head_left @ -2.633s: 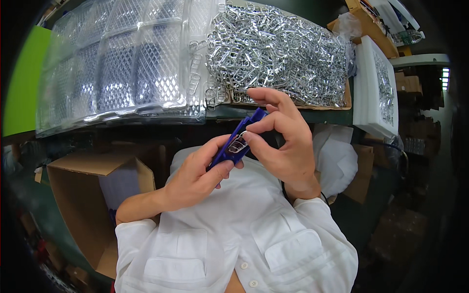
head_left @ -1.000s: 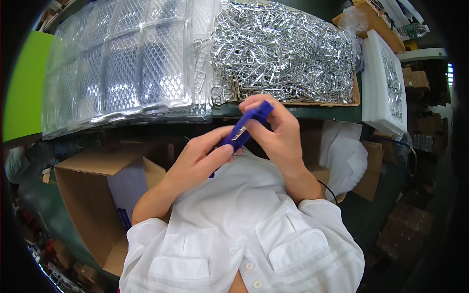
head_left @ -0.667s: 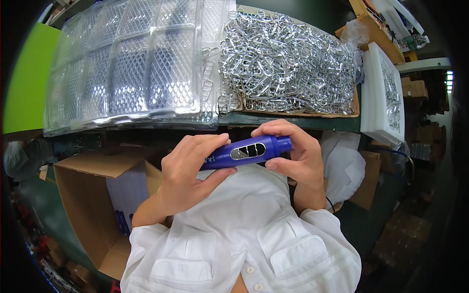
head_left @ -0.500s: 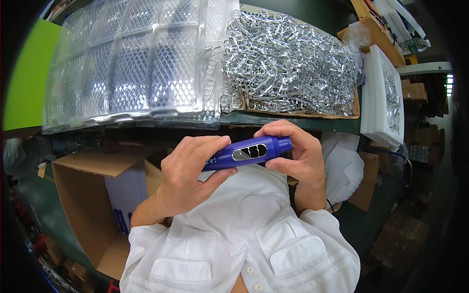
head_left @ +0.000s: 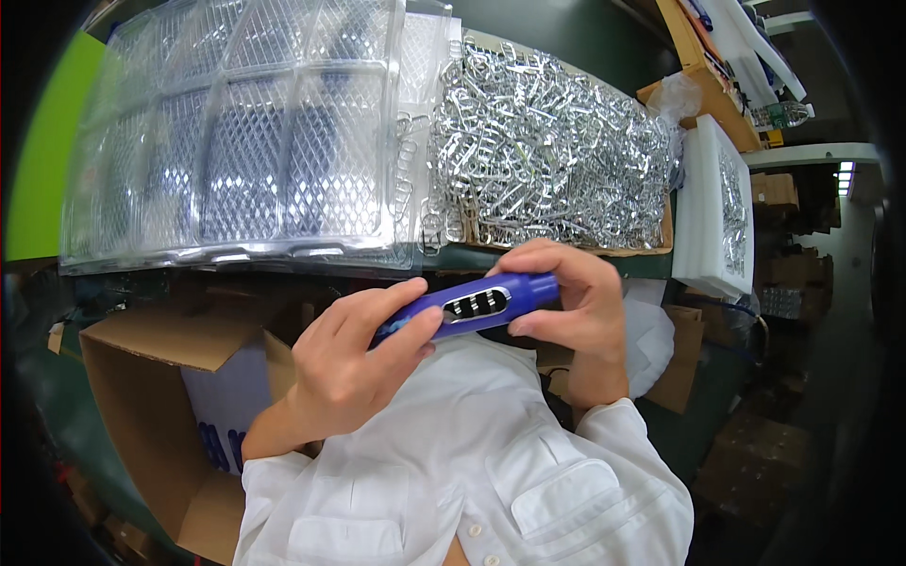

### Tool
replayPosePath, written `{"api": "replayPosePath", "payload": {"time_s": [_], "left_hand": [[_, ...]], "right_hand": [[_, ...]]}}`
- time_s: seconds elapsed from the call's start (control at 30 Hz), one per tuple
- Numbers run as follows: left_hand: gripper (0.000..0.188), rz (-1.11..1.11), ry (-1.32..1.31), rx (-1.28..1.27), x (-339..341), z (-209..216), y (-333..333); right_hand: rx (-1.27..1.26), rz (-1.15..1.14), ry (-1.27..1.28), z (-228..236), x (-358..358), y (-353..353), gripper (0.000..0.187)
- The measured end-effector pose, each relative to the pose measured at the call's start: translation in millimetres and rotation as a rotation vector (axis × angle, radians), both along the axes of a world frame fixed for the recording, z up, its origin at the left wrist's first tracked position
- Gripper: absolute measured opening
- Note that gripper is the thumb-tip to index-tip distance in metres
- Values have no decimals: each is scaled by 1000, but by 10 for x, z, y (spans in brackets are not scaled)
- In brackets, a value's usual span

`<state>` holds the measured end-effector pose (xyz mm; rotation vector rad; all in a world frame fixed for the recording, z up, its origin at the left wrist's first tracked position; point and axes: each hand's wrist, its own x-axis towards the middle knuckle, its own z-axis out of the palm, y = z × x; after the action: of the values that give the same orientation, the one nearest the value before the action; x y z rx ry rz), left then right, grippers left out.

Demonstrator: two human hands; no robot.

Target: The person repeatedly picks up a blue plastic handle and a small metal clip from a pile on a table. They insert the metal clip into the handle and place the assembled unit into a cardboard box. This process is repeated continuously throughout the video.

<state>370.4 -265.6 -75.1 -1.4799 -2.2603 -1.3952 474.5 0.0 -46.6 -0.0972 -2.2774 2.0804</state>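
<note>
A blue-purple, tube-shaped device (head_left: 521, 300) with an oval, dark shiny window and a narrower right end is held level in front of my chest. My left hand (head_left: 349, 349) grips its left end, with the fingers above and the thumb lying over the front close to the window. At the right end, my right hand (head_left: 580, 297) pinches the tube between thumb and curled fingers. What the window holds is too reflective to make out.
Stacked clear plastic blister trays (head_left: 241, 174) cover the bench at left. Beside them a shallow box holds many silver metal clips (head_left: 557, 141). A white foam block (head_left: 694, 208) stands at right. Below left is an open cardboard box (head_left: 142, 406) with blue items inside.
My left thumb has moved up from under the tube onto its front, near the window. The tube has turned slightly and its reflections differ. The whole view has shifted a little.
</note>
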Motion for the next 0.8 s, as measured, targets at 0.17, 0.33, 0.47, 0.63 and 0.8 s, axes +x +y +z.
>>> {"api": "replayPosePath", "payload": {"time_s": [0.17, 0.33, 0.47, 0.63, 0.8], "left_hand": [[23, 175, 104, 57, 15, -137, -710], [18, 601, -4, 196, 168, -516, -1320], [20, 839, -38, 117, 297, -828, -1817], [21, 1137, -31, 57, 788, -1117, -2403], [24, 1536, -464, 43, 1369, -1955, -3227]], "right_hand": [[211, -577, 113, 343, -415, 696, 44], [352, -721, 186, 348, -1662, 1865, 54], [938, -761, 131, 94, -2092, 2540, 63], [937, -291, -24, 117, -1671, 2089, 26], [1381, -45, -33, -30, -1463, 1661, 26]]}}
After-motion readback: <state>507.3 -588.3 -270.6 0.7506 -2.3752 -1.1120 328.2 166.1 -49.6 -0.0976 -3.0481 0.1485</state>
